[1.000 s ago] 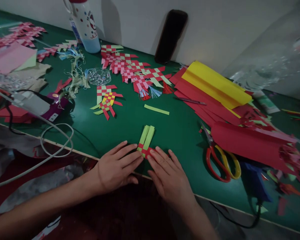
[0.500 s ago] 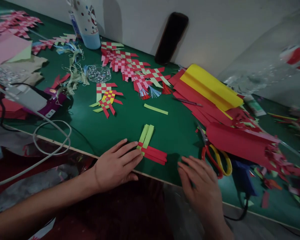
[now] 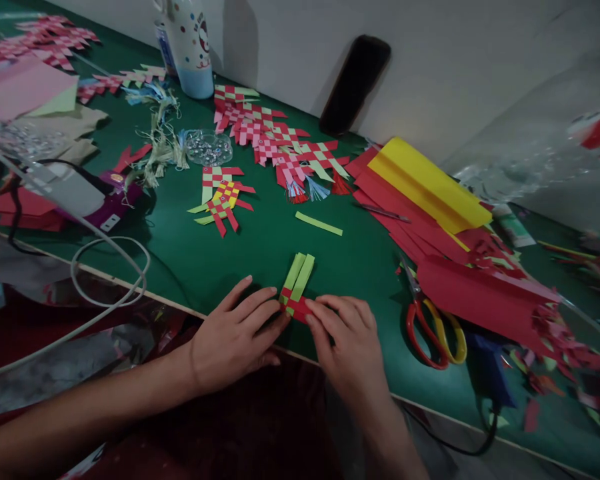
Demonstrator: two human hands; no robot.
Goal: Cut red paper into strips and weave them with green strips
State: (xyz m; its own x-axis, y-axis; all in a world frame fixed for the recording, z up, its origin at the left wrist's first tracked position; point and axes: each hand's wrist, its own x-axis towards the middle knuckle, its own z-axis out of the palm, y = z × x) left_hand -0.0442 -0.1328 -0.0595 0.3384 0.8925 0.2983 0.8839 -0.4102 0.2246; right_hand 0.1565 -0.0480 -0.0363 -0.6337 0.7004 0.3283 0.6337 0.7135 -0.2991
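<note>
A small weave of red and green paper strips [image 3: 300,283] lies near the table's front edge, its two green ends pointing away from me. My left hand [image 3: 235,330] rests flat with fingers stretched out, its fingertips on the weave's left side. From the right, my right hand [image 3: 347,333] pinches the red strip ends [image 3: 300,311] between thumb and fingers, hiding much of them. A loose green paper strip [image 3: 319,223] lies beyond the weave. Farther left are small woven paper fish [image 3: 223,203] in red, green and yellow.
Scissors [image 3: 425,327] with red and yellow handles lie right of my right hand, beside red paper sheets [image 3: 480,300] and a folded yellow sheet [image 3: 425,187]. More woven fish [image 3: 270,137], a bottle [image 3: 195,60] and a leaning phone [image 3: 355,83] stand at the back. A cable [image 3: 110,243] loops at left.
My right hand has moved left from the bare table onto the red strip ends and closed on them. My left hand stays on the weave. The whole view has shifted slightly.
</note>
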